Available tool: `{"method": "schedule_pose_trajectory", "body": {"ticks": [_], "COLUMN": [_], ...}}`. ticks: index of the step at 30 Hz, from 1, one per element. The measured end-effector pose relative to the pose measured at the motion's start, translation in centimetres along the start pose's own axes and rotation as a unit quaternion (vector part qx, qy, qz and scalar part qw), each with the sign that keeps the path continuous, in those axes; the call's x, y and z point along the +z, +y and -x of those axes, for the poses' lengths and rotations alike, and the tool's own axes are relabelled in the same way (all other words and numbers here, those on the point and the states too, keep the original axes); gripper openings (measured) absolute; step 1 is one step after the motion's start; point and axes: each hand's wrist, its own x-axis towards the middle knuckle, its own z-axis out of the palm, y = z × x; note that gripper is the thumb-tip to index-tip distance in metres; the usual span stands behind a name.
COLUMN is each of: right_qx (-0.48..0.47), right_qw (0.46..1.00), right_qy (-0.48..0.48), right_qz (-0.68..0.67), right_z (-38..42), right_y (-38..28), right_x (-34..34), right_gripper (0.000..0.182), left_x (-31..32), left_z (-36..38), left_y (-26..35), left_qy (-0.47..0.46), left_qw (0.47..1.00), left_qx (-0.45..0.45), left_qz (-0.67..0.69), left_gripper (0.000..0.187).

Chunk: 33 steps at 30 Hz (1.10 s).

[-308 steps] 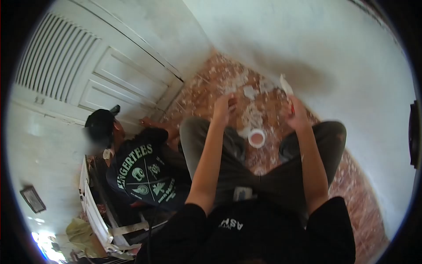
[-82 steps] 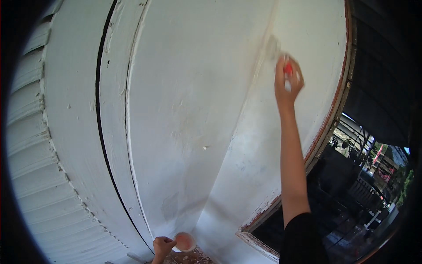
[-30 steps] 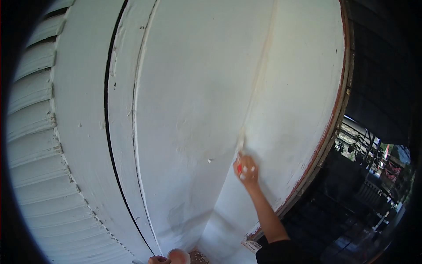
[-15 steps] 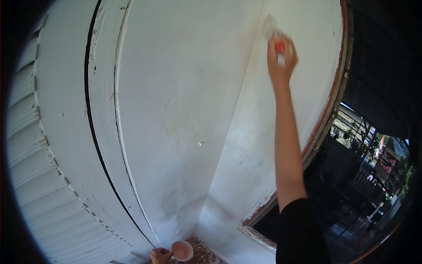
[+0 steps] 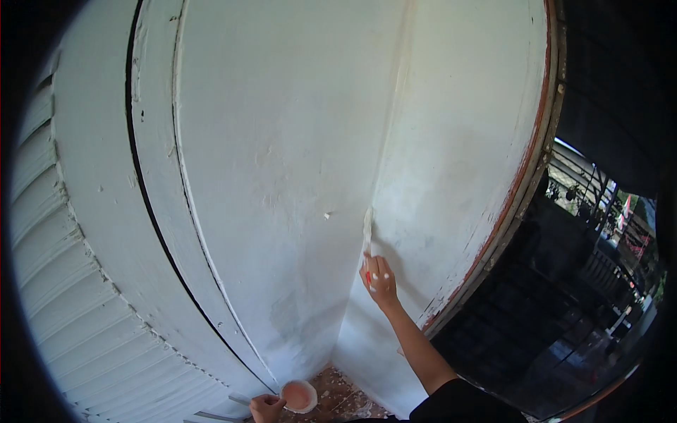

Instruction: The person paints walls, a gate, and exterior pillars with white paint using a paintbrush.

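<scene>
My right hand (image 5: 379,280) is closed around a paintbrush (image 5: 367,230) with a red part on its handle. The white bristles point up and lie against the corner where two white walls meet. White spots show on the back of this hand. Low in the view, my left hand (image 5: 266,408) grips the rim of a white round container (image 5: 311,397) with pinkish contents. A small pale knob (image 5: 326,216) sticks out of the wall left of the brush.
A window frame (image 5: 523,190) with peeling paint runs down the right side, with a dark area beyond it. Ribbed white panels (image 5: 53,261) line the left. Below the corner, the brown floor (image 5: 345,389) is speckled white.
My right hand has come down along the wall corner with the brush, from high up to mid-height. The container and my left hand appear slightly further right and higher.
</scene>
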Motion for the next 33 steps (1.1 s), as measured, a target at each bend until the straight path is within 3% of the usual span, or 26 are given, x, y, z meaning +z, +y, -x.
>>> {"method": "schedule_pose_trajectory", "body": {"ticks": [1, 2, 4, 6, 7, 9, 11, 14, 16, 18, 21, 22, 25, 29, 30, 31, 32, 33], "right_qx": [-0.004, 0.002, 0.003, 0.004, -0.048, -0.077, -0.104, -0.072, -0.065, -0.125, -0.126, -0.071, 0.002, 0.074, 0.113, 0.068, 0.055, 0.028], "right_qw": [0.999, 0.999, 0.997, 0.989, 0.978, 0.960, 0.939, 0.964, 0.976, 0.945, 0.945, 0.985, 0.998, 0.990, 0.982, 0.982, 0.987, 0.986], "right_qy": [-0.001, 0.001, 0.037, 0.127, 0.194, 0.267, 0.326, 0.257, 0.201, 0.264, 0.172, 0.050, -0.056, -0.071, -0.028, 0.060, 0.117, 0.135], "right_qz": [-0.036, -0.038, -0.069, -0.076, -0.056, 0.028, 0.009, -0.003, 0.051, 0.147, 0.247, 0.146, 0.013, -0.099, -0.147, -0.166, -0.095, -0.091], "right_z": [0.6, 0.4, -1.9, -7.5, -11.3, -17.8, -24.8, -28.6, -26.9, -20.7, -7.1, -2.9, 3.9, -0.3, -3.5, -6.5, -9.7, -14.4], "right_y": [-0.6, -0.6, -0.5, -0.9, -0.8, 1.1, 1.0, 2.3, 3.3, 3.9, 2.9, 2.4, 0.2, -0.4, -0.6, 0.0, 0.6, 0.4], "right_x": [-0.7, -1.2, -3.1, -5.7, -7.1, -8.1, -10.3, -10.7, -9.2, -5.2, -0.4, 0.0, -0.5, -3.1, -4.7, -5.4, -6.2, -8.6], "right_gripper": [0.019, 0.019, 0.022, 0.021, 0.023, 0.031, 0.026, 0.027, 0.024, 0.027, 0.032, 0.031, 0.023, 0.014, 0.014, 0.017, 0.025, 0.035], "left_x": [-0.5, -1.0, -1.5, -1.3, -1.2, -0.6, -0.2, 0.3, 0.6, 0.7, 0.5, 0.3, -0.5, -0.9, -0.7, -0.7, -0.7, -0.7], "left_z": [0.0, 0.2, 0.7, 0.5, 0.6, 0.5, 0.4, 0.7, 1.1, 1.1, 1.3, 1.3, 1.4, 1.0, 0.6, 0.4, 0.5, 0.5], "left_y": [0.6, 1.2, 3.5, 4.2, 4.4, 4.4, 4.7, 5.2, 5.4, 5.3, 5.2, 5.0, 4.9, 4.1, 3.5, 3.9, 4.4, 4.8], "left_qy": [-0.039, -0.037, 0.031, 0.023, 0.012, 0.006, 0.003, 0.000, -0.003, -0.011, -0.007, -0.004, 0.006, -0.010, -0.009, -0.007, -0.003, 0.001], "left_qw": [0.997, 0.997, 0.998, 0.999, 0.999, 0.999, 0.998, 0.998, 0.999, 0.999, 0.999, 0.999, 0.998, 1.000, 1.000, 1.000, 1.000, 0.999], "left_qx": [-0.061, -0.060, 0.026, 0.020, 0.008, 0.025, 0.040, 0.041, 0.030, 0.027, 0.029, 0.030, 0.040, -0.003, -0.014, -0.010, -0.008, -0.005], "left_qz": [0.026, 0.020, -0.050, -0.042, -0.034, -0.039, -0.048, -0.040, -0.030, -0.019, -0.037, -0.036, -0.053, -0.022, -0.018, -0.017, -0.028, -0.039], "left_gripper": [0.025, 0.025, 0.021, 0.021, 0.022, 0.022, 0.022, 0.022, 0.022, 0.021, 0.021, 0.021, 0.022, 0.026, 0.027, 0.027, 0.027, 0.028]}}
